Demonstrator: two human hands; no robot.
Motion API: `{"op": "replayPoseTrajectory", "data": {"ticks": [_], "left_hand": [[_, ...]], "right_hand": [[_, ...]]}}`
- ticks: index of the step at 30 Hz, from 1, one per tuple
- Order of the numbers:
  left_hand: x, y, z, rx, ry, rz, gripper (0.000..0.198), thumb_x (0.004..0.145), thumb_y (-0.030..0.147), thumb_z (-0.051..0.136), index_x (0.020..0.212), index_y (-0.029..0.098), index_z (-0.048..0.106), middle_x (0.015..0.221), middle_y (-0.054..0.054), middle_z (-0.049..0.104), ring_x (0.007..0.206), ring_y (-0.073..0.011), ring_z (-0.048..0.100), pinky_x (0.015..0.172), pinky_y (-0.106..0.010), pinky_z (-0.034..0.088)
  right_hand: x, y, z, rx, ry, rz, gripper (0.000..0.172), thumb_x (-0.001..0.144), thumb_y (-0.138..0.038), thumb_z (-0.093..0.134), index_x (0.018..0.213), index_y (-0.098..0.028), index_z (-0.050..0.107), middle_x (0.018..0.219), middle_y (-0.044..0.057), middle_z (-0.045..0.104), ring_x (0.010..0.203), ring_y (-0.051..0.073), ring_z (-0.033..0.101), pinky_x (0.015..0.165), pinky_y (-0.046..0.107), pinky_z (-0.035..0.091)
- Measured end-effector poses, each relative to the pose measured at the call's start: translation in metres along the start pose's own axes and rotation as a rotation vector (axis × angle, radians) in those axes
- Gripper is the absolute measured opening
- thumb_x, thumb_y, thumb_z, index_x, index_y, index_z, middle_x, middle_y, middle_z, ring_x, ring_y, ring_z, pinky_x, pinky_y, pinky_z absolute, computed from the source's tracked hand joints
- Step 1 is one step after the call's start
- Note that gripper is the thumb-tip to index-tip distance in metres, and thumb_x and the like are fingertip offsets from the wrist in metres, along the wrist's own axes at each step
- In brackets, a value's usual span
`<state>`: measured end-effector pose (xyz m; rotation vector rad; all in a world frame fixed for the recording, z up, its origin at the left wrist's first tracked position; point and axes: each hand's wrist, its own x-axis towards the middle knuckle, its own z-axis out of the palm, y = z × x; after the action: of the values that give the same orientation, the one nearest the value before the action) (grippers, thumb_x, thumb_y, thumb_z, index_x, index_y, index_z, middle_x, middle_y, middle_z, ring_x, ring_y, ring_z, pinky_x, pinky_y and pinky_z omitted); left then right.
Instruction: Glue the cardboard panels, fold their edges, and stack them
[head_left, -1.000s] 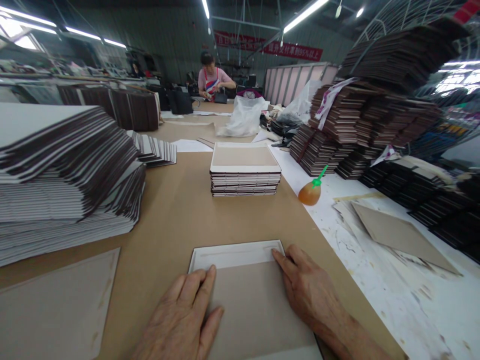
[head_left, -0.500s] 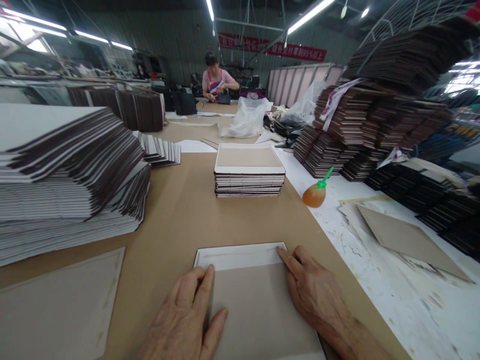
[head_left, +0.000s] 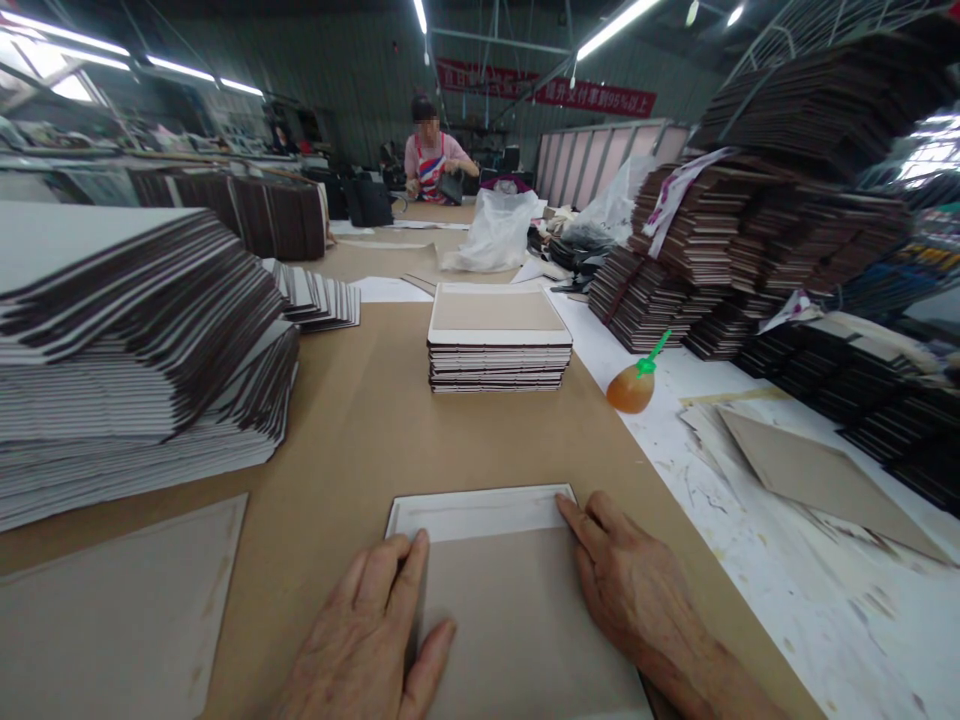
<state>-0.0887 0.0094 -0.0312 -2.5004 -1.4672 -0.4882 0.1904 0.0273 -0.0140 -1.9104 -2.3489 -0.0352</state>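
A flat panel point(head_left: 495, 610) lies in front of me, a beige sheet over a white board with a white strip along its far end. My left hand point(head_left: 375, 620) rests on its left side, index finger along the edge and thumb spread on the beige sheet. At the far right corner, my right hand point(head_left: 637, 580) presses its index fingertip on the white strip, with the other fingers bent and the thumb side over the right edge. Neither hand grips anything. Beyond them stands a neat stack of similar panels point(head_left: 499, 365), a beige piece on top.
To the left are a big pile of white, dark-edged boards point(head_left: 150, 340) and a loose beige sheet point(head_left: 112, 610). An orange, green-topped bottle point(head_left: 631, 390), scrap sheets point(head_left: 825, 480) and dark bundled stacks point(head_left: 697, 240) lie to the right. A person point(head_left: 435, 160) works at the far end.
Both hands and the panel stay almost in place. The view has shifted very slightly. The far person's arms and the dark item they hold have moved a little.
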Motion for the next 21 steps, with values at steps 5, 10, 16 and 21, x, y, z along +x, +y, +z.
{"op": "replayPoseTrajectory", "data": {"ticks": [5,10,16,21], "left_hand": [[0.0016,0.0015,-0.0031,-0.013,-0.020,-0.027,0.060,0.084,0.041,0.053,0.135,0.011,0.041,0.117,-0.014,0.053,0.105,-0.0257,0.058,0.084,-0.038,0.056],[0.0004,0.0013,-0.0037,-0.030,-0.043,-0.037,0.059,0.085,0.038,0.053,0.135,0.010,0.041,0.121,-0.015,0.051,0.109,-0.0260,0.056,0.088,-0.039,0.055],[0.0013,-0.0016,-0.0030,-0.054,-0.068,-0.049,0.058,0.085,0.038,0.054,0.134,0.010,0.044,0.122,-0.016,0.052,0.110,-0.0276,0.056,0.091,-0.041,0.054],[0.0014,0.0022,-0.0054,-0.069,-0.052,-0.072,0.058,0.085,0.036,0.053,0.134,0.007,0.042,0.125,-0.018,0.052,0.114,-0.0293,0.054,0.093,-0.042,0.053]], "right_hand": [[-0.0029,0.0041,0.0019,0.049,0.155,-0.004,0.044,0.089,-0.013,0.040,0.131,-0.015,0.052,0.095,0.008,0.058,0.074,0.021,0.062,0.060,0.033,0.054],[-0.0027,0.0005,-0.0056,0.179,0.281,-0.206,0.036,0.093,-0.015,0.042,0.126,-0.013,0.056,0.102,0.011,0.055,0.089,0.023,0.056,0.074,0.037,0.052],[0.0015,-0.0028,-0.0051,0.124,0.221,-0.177,0.030,0.096,-0.024,0.045,0.117,-0.012,0.063,0.105,0.012,0.056,0.094,0.027,0.052,0.082,0.044,0.050],[0.0017,0.0003,-0.0023,0.082,0.272,-0.182,0.033,0.096,-0.027,0.045,0.115,-0.010,0.065,0.106,0.014,0.057,0.096,0.028,0.052,0.084,0.045,0.049]]}}
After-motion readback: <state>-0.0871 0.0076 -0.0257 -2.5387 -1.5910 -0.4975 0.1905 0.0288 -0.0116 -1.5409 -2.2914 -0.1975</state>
